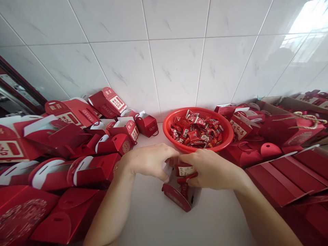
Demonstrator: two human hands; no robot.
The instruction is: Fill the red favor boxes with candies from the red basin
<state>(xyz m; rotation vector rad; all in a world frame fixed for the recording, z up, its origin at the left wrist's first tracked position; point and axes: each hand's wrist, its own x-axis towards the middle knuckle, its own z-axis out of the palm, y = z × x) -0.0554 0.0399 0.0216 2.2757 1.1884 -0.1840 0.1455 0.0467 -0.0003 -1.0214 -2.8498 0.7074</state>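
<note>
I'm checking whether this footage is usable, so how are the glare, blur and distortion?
Head view: bright window glare upper right on the wall tiles; right hand and small open box slightly soft; outer boxes look stretched towards the edges.

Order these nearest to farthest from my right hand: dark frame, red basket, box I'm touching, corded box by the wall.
1. Touched box: at the hand.
2. Red basket: just beyond.
3. Corded box: left of the basket.
4. Dark frame: far left edge.
</note>
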